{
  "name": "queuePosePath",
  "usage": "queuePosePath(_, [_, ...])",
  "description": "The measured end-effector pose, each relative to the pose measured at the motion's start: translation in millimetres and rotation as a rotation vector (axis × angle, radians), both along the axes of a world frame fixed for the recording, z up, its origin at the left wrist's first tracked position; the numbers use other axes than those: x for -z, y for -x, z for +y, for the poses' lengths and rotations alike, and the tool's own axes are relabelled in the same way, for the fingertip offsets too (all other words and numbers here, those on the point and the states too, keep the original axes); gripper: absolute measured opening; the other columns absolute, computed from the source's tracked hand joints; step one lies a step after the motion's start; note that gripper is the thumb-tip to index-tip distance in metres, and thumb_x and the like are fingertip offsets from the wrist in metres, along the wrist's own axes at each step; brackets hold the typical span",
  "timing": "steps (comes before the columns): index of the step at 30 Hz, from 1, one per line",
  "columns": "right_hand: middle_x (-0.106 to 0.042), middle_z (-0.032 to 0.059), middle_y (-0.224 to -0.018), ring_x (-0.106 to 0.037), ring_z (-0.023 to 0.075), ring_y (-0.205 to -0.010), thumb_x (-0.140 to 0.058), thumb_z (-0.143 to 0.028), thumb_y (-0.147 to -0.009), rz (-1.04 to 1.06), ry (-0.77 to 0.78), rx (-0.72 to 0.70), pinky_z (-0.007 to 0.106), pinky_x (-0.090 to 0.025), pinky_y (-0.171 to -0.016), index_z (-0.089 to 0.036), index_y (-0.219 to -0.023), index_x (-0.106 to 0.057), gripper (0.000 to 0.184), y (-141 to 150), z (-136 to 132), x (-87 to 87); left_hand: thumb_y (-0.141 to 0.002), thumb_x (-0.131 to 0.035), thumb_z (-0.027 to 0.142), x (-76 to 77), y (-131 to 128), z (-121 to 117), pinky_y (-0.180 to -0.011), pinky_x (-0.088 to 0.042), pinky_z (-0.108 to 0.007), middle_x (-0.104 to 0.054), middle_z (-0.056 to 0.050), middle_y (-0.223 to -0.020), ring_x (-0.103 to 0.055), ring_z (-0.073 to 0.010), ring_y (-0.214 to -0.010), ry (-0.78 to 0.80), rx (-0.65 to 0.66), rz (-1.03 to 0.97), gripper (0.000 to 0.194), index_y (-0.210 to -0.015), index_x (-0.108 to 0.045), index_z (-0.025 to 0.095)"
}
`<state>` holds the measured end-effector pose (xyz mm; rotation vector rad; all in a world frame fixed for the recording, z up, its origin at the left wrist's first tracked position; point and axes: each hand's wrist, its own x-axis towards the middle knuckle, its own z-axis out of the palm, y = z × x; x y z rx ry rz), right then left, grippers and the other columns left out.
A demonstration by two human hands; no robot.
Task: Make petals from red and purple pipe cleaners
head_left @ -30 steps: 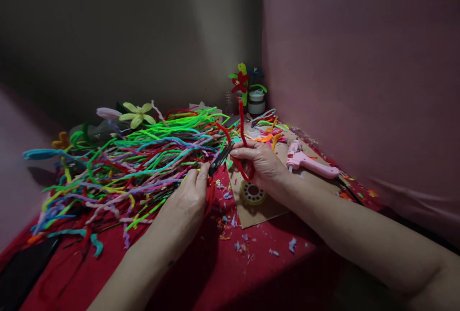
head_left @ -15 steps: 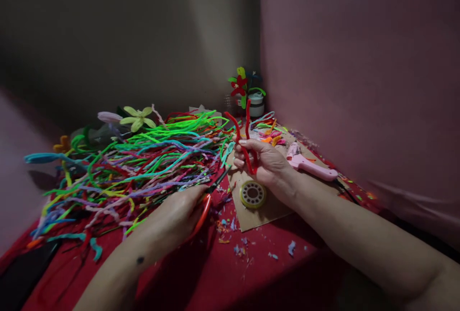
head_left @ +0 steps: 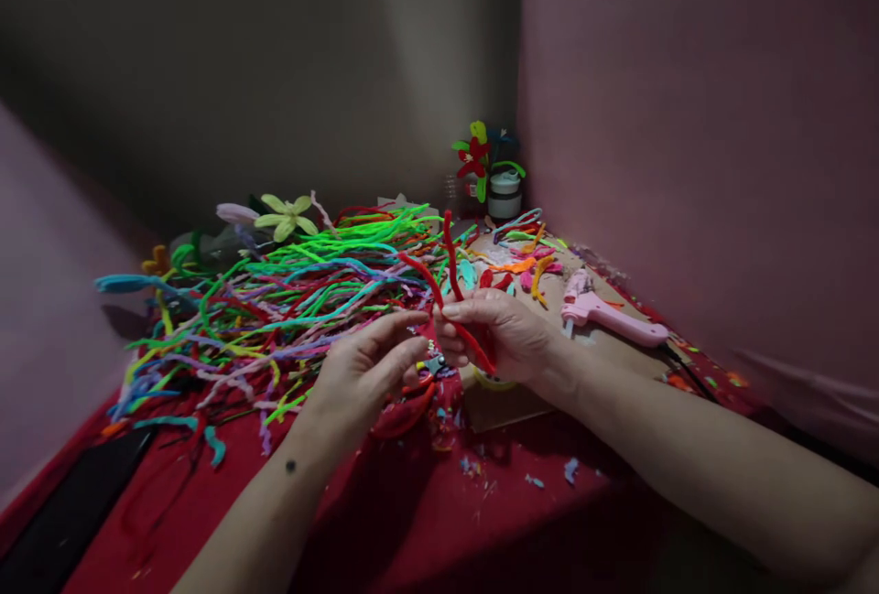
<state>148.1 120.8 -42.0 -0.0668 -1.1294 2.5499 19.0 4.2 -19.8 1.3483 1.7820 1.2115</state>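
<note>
Pinched between my right thumb and fingers, the red pipe cleaner [head_left: 430, 281] is bent, its two ends pointing up and crossing near the fingertips. My right hand [head_left: 504, 329] is closed on it above the cardboard. Just to its left, my left hand [head_left: 367, 365] has thumb and fingers apart, with nothing visible between them. A pair of scissors [head_left: 434, 363] lies on the red cloth behind and below the left hand, its handles partly hidden. Under my right hand a yellow-rimmed spool [head_left: 494, 382] shows only its edge.
A heap of coloured pipe cleaners [head_left: 309, 292] spreads on the left. To the right, a pink glue gun [head_left: 618, 319] rests on cardboard [head_left: 508, 413]. Pipe-cleaner flowers [head_left: 473, 157] stand beside a lidded jar [head_left: 504, 198] in the corner. A dark flat object [head_left: 82, 502] lies front left.
My left hand has let go of the scissors, which now lie on the cloth, and has come closer to my right hand. The right hand keeps the red pipe cleaner. The view has shifted slightly.
</note>
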Motion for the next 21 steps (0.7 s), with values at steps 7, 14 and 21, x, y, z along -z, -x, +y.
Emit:
queuePosePath(7, [-0.052, -0.0033, -0.055, -0.046, 0.0069, -0.046, -0.065, -0.019, -0.068, -0.127, -0.037, -0.144, 0.02, -0.036, -0.043, -0.012, -0.069, -0.057, 0.011, -1, -11, 5.5, -0.067, -0.071, 0.025, 5.1, -6, 1, -0.044, -0.036, -0.015, -0.057, 0.002, -0.061, -0.045, -0.0032, -0.045, -0.094, -0.058, -0.621, 0.018, -0.08, -0.064, 0.014])
queuePosePath(14, [-0.052, -0.0033, -0.053, -0.045, 0.0072, -0.044, -0.07, -0.023, -0.063, -0.179, -0.094, -0.04, 0.021, -0.036, -0.043, -0.012, -0.065, -0.058, 0.016, 1, -15, 4.2, -0.069, -0.067, 0.022, 3.0, -13, 4, -0.042, -0.035, -0.014, -0.046, 0.005, -0.049, -0.04, -0.0032, -0.041, -0.06, -0.084, -0.721, 0.016, -0.064, -0.054, 0.014])
queuePosePath(21, [-0.054, -0.0034, -0.053, -0.045, 0.0054, -0.046, -0.069, -0.02, -0.064, -0.212, -0.337, 0.252, 0.02, -0.034, -0.046, -0.012, -0.067, -0.062, 0.011, 3, -21, 8.0, -0.066, -0.065, 0.02, 7.1, -16, 5, -0.034, -0.023, -0.013, -0.04, 0.008, -0.048, -0.032, -0.0022, -0.034, -0.026, -0.17, -0.784, 0.02, -0.062, -0.046, 0.016])
